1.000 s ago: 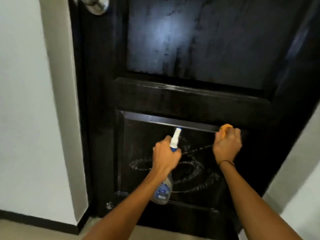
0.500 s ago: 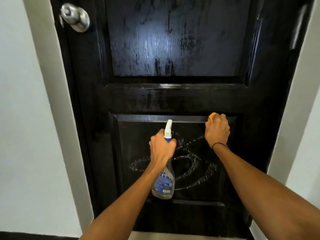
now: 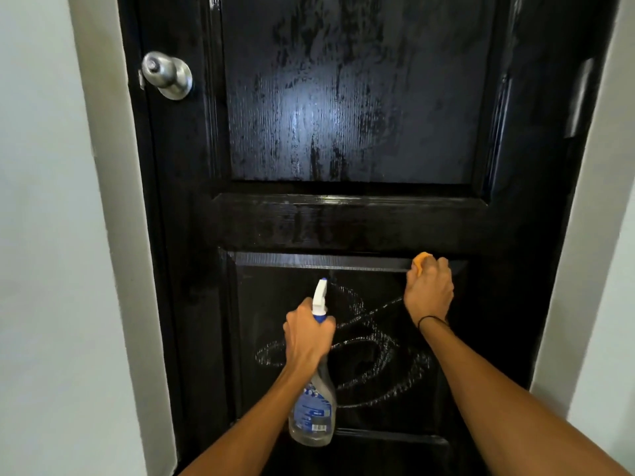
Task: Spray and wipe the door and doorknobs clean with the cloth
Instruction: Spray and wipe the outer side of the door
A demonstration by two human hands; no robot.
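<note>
A glossy black panelled door (image 3: 350,218) fills the view, its upper panel streaked and wet. White looping spray foam (image 3: 371,352) marks the lower panel. My left hand (image 3: 307,333) grips the neck of a clear spray bottle (image 3: 314,413) with a white and blue nozzle aimed at the lower panel. My right hand (image 3: 429,290) holds an orange cloth (image 3: 420,261) against the top right edge of the lower panel; most of the cloth is hidden in my fist. A silver doorknob (image 3: 167,75) sits at the door's upper left.
White door frame and walls (image 3: 51,235) flank the door on both sides. A hinge (image 3: 580,97) shows on the door's right edge.
The view has tilted upward, so the doorknob and upper panel come further into sight. Both hands stay in much the same places on the lower panel.
</note>
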